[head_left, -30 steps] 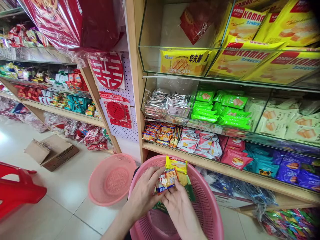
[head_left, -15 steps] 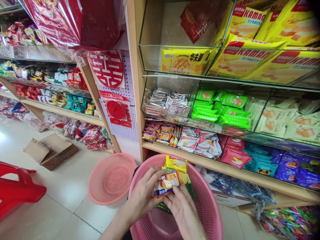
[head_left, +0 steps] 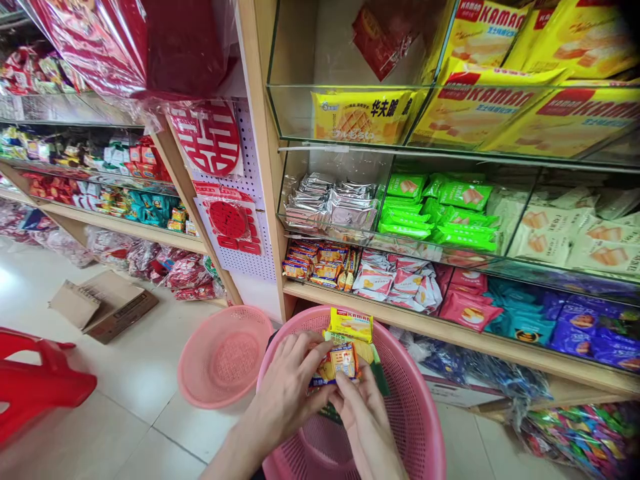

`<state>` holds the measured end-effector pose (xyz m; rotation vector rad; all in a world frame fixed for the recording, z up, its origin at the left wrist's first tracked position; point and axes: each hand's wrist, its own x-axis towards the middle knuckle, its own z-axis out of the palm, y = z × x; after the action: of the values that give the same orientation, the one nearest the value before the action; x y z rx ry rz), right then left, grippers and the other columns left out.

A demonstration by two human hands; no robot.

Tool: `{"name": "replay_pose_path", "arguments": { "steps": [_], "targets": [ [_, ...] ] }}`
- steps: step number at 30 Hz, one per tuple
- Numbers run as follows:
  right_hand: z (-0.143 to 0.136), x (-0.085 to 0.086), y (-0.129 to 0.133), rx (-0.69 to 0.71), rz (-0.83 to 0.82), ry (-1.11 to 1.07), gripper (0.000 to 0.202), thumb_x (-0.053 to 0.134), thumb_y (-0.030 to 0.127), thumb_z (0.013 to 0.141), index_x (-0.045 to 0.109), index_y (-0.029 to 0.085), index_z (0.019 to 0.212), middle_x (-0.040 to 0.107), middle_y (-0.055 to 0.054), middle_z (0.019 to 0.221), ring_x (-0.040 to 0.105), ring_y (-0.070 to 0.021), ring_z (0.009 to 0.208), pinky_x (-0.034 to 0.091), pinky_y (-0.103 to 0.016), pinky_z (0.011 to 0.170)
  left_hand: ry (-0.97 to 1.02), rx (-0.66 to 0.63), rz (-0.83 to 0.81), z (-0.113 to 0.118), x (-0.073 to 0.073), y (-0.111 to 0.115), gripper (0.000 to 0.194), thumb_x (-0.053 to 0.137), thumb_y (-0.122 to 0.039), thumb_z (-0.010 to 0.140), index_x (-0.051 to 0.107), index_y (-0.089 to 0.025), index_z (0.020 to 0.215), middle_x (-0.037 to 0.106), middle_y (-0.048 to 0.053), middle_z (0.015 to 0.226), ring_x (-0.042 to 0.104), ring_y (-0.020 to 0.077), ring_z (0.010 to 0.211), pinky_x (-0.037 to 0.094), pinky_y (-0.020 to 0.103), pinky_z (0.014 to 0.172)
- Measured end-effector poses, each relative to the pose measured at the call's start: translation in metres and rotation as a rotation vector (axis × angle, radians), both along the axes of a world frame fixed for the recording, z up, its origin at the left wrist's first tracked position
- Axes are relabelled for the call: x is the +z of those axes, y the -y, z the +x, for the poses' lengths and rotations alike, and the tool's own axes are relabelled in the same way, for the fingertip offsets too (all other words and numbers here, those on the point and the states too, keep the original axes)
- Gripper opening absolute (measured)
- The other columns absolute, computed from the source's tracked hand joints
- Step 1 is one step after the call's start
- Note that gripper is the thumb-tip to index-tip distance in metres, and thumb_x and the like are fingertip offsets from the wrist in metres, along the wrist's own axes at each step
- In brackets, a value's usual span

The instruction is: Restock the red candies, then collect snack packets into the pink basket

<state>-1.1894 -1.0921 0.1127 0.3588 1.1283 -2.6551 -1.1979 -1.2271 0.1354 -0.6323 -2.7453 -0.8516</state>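
Between my two hands is a small orange and blue snack packet (head_left: 340, 362), held over a pink perforated basket (head_left: 425, 400). My left hand (head_left: 295, 373) grips it from the left, fingers curled over its upper edge. From below and the right, my right hand (head_left: 363, 403) closes on it with the thumb on its face. Just beyond, a yellow KAMAN wafer packet (head_left: 351, 325) stands out past the orange one, with a pale green packet (head_left: 367, 351) partly hidden beneath. I cannot tell whether these rest in the basket or in my fingers.
A smaller pink basket (head_left: 200, 363) sits on the tiled floor to the left, near an open cardboard box (head_left: 120, 307) and a red plastic stool (head_left: 45, 380). Ahead, shelves (head_left: 320, 290) hold wrapped snacks behind glass, including green packets (head_left: 407, 223). Bagged goods (head_left: 585, 433) lie low at right.
My left hand has shifted slightly, its fingers now reaching further over the top of the orange and blue packet. My right thumb has moved a little left across it. The view has shifted slightly.
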Motion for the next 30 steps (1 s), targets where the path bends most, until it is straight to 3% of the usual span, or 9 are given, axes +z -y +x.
{"name": "replay_pose_path", "arguments": {
  "steps": [5,11,17,20,23,26,30],
  "targets": [
    [0.000,0.007,0.008,-0.011,0.028,-0.024,0.050,0.077,0.027,0.067,0.054,0.030,0.111,0.065,0.000,0.119,0.058,-0.0179,0.110,0.045,-0.035,0.095,-0.018,0.059,-0.149,-0.004,0.007,-0.001,0.057,0.062,-0.021,0.078,0.041,-0.027,0.131,0.057,0.006,0.115,0.053,0.0259,0.099,0.044,0.043,0.086],
    [0.000,0.011,0.013,0.033,0.044,-0.062,0.054,0.075,0.030,0.070,0.050,0.031,0.118,0.061,-0.001,0.124,0.055,-0.0179,0.116,0.040,-0.036,0.102,-0.010,0.087,-0.258,-0.009,0.018,-0.001,0.047,0.062,-0.021,0.077,0.048,-0.023,0.122,0.060,0.007,0.112,0.054,0.0268,0.096,0.044,0.041,0.080],
    [0.005,0.009,-0.007,0.045,0.171,-0.112,0.063,0.072,0.037,0.073,0.041,0.031,0.128,0.058,-0.007,0.128,0.055,-0.0224,0.116,0.041,-0.040,0.101,0.042,0.095,0.008,-0.019,0.016,0.012,0.036,0.056,-0.033,0.085,0.048,-0.021,0.117,0.061,0.007,0.101,0.059,0.0204,0.088,0.046,0.031,0.073],
    [0.007,0.002,-0.030,-0.025,0.275,-0.148,0.065,0.071,0.039,0.074,0.038,0.031,0.129,0.058,-0.009,0.128,0.059,-0.0248,0.112,0.041,-0.044,0.101,0.093,0.269,0.089,-0.026,0.002,0.020,0.036,0.055,-0.041,0.084,0.049,-0.020,0.113,0.063,0.006,0.096,0.060,0.0192,0.081,0.045,0.029,0.068],
    [0.008,-0.005,-0.053,-0.141,0.349,-0.135,0.064,0.069,0.041,0.075,0.038,0.031,0.129,0.059,-0.009,0.125,0.060,-0.0265,0.110,0.039,-0.050,0.102,0.206,0.428,0.072,-0.032,-0.021,0.021,0.032,0.055,-0.042,0.083,0.053,-0.019,0.105,0.064,0.004,0.087,0.060,0.0181,0.074,0.040,0.026,0.060],
    [0.008,-0.011,-0.070,-0.227,0.397,-0.103,0.059,0.067,0.041,0.076,0.041,0.030,0.128,0.061,-0.008,0.122,0.061,-0.0259,0.107,0.036,-0.052,0.104,0.308,0.474,0.013,-0.036,-0.046,0.015,0.028,0.053,-0.040,0.083,0.055,-0.017,0.098,0.065,0.003,0.081,0.061,0.0171,0.071,0.038,0.024,0.058],
    [0.006,-0.021,-0.082,-0.249,0.406,-0.065,0.058,0.068,0.044,0.074,0.044,0.030,0.125,0.063,-0.007,0.118,0.062,-0.0261,0.105,0.038,-0.053,0.102,0.393,0.521,-0.205,-0.041,-0.067,0.006,0.023,0.050,-0.038,0.085,0.054,-0.016,0.090,0.069,0.008,0.086,0.064,0.0204,0.081,0.040,0.027,0.065]
  ]
}}
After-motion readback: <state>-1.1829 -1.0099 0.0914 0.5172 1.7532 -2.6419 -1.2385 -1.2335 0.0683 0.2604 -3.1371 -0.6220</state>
